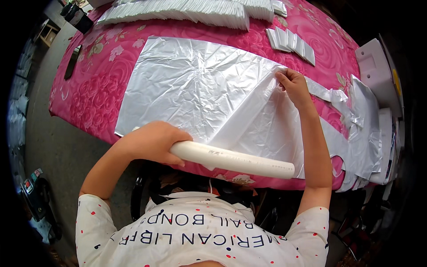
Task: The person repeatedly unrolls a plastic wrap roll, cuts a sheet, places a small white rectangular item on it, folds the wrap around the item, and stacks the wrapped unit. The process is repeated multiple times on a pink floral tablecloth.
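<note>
My left hand [155, 141] is wrapped round a white plastic pipe [242, 162], which lies slantwise along the near table edge with its free end toward the right. Beyond the pipe spreads a wrinkled silvery film sheet [178, 78]. At the far right corner of that sheet, my right hand [293, 88] pinches its edge between thumb and fingers and lifts it. A fold of the film runs from there down to the pipe. Part of the pipe is hidden under my left hand.
A pink flowered tablecloth [95, 95] covers the table. Long rows of folded silvery packets [187, 17] stand at the back, with a smaller fanned group [290, 43] nearby. A phone [72, 62] and dark bottle [76, 18] are left; film strips [364, 129] and a white foam box [378, 71] right.
</note>
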{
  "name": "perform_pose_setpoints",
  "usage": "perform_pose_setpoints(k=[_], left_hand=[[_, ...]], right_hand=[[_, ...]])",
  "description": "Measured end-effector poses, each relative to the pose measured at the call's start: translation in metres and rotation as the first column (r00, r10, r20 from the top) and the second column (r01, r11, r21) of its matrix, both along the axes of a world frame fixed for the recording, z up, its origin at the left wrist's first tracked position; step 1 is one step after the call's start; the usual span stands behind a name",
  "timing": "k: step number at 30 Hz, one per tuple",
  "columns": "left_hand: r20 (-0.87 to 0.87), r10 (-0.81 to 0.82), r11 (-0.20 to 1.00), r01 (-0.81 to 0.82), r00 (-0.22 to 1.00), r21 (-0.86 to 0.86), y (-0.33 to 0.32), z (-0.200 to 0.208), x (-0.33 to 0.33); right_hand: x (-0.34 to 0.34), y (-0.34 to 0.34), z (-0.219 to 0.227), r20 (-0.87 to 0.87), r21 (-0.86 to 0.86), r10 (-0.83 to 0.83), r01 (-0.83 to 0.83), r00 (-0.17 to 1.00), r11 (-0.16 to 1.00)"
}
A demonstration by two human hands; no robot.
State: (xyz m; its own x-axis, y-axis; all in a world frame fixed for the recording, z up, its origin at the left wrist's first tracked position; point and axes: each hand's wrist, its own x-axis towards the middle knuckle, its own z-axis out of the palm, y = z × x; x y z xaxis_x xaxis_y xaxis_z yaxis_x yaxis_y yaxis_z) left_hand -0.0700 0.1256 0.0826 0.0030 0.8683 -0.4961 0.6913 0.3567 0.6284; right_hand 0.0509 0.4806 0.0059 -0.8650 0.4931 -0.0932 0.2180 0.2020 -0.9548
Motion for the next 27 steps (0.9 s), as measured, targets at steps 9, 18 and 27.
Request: perform_pose_setpoints(k=[9, 18, 27], left_hand=[[-0.349, -0.3, 0.645, 0.458, 0.888, 0.611, 0.027, -0.069, 0.046], [-0.492, -0.214, 0.785, 0.449, 0.844, 0.427, 0.008, -0.092, 0.091], [-0.505, -0.156, 0.821, 0.395, 0.849, 0.411, 0.007, -0.094, 0.108]], right_hand=[[-0.028, -0.011, -0.001, 0.126, 0.09, 0.096, -0.108, 0.987, 0.99], [-0.022, -0.036, 0.017, 0.076, 0.248, -0.183, 0.16, 0.98, 0.956], [0.078, -0.164, 0.015, 0.126, 0.818, 0.308, -0.275, 0.943, 0.506]])
